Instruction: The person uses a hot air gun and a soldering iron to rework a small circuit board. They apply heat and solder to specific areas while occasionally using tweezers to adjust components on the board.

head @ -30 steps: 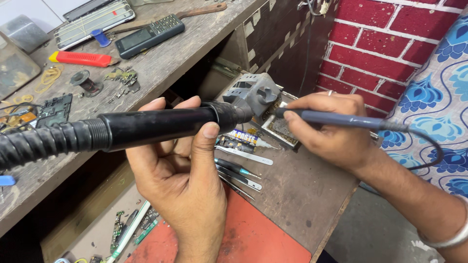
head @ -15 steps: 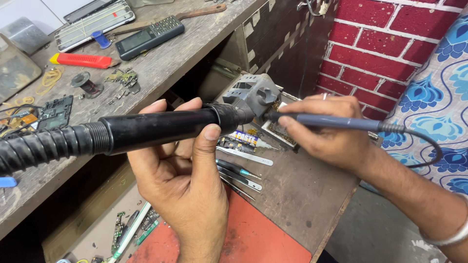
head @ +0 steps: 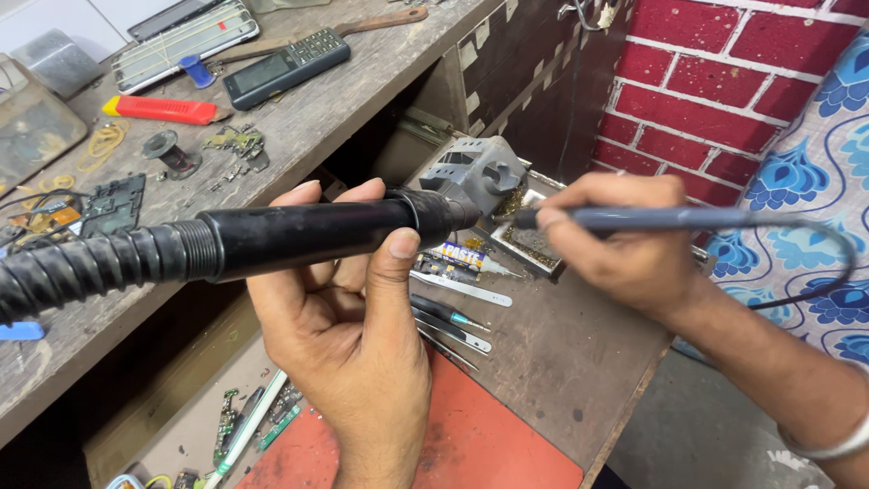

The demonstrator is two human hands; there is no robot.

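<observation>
While the left hand point(head: 348, 335) is wrapping its fingers and thumb tightly around the black hot-air handle point(head: 308, 237), the right hand point(head: 620, 244) is pinching a slim grey soldering iron point(head: 670, 218), fingers closed on its shaft. Both tools are hovering above the workbench point(head: 561, 353), tips nearly meeting over the grey metal stand point(head: 475, 170). Tweezers point(head: 453, 317) are lying on the workbench below the handle, beside a red mat point(head: 480, 444).

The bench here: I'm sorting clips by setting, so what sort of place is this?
Probably an electronics repair bench: the left hand holds a hot-air wand, the right hand a soldering iron, beside circuit boards.
</observation>
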